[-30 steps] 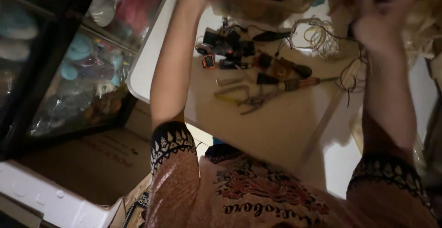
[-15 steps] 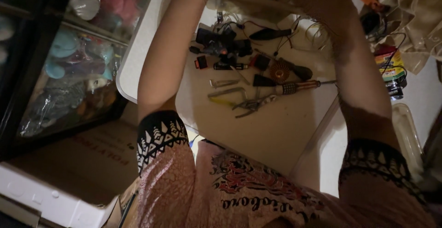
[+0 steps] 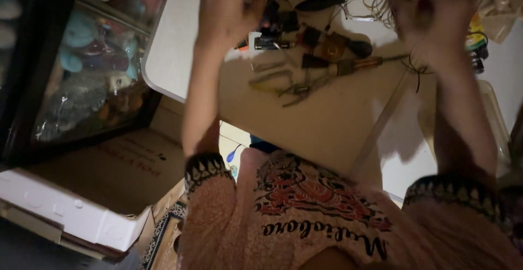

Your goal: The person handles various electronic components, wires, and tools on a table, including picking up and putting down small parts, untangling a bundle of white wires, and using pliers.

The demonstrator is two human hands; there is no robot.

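My left hand (image 3: 226, 8) is raised over the far left part of the white table (image 3: 327, 134), fingers spread, with nothing in it. My right hand (image 3: 436, 25) is lifted over the table's right side and is blurred; a thin dark wire (image 3: 417, 71) dangles by its wrist, and I cannot tell whether the fingers hold it. Between the hands lie small dark electronic parts (image 3: 278, 27), a round copper coil (image 3: 332, 44), a soldering iron (image 3: 348, 65), pliers (image 3: 297, 90) and a loose coil of pale wire (image 3: 378, 3).
A glass-fronted cabinet (image 3: 87, 74) full of soft toys stands at the left. Below it sits an open cardboard box (image 3: 109, 172) with a white foam edge. A clear plastic container (image 3: 493, 117) lies at the right, and a yellow-green pack (image 3: 475, 38) lies beyond it.
Both hands have drawn back from the container at the table's far edge and now show whole, nearer to me. The view has tilted down, showing more of my shirt.
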